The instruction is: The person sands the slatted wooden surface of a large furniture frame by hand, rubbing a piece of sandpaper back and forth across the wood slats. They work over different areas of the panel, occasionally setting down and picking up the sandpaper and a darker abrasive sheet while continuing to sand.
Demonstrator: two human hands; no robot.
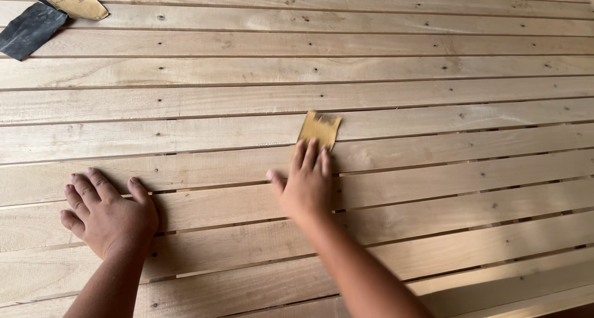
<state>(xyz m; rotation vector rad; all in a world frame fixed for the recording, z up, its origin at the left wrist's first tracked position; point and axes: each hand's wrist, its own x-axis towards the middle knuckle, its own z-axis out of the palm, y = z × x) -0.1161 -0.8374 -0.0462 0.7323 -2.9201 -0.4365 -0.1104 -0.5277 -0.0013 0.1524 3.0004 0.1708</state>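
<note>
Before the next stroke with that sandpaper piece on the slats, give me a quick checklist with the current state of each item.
1. Right hand on the sandpaper piece: ok, fingertips press its near edge; most of the sheet shows beyond them.
2. Sheet flat on the wooden slats: ok, it lies across one plank.
3. Left hand bracing: ok, palm down, fingers spread on the slats, apart from the sheet.
4. Path ahead of the sheet: ok, only bare planks with small dark nail marks.
5. Spare sandpaper sheets: ok, lying at the far left corner, out of the way.
6. Grit wear on the sheet's underside: cannot tell, hidden.
</note>
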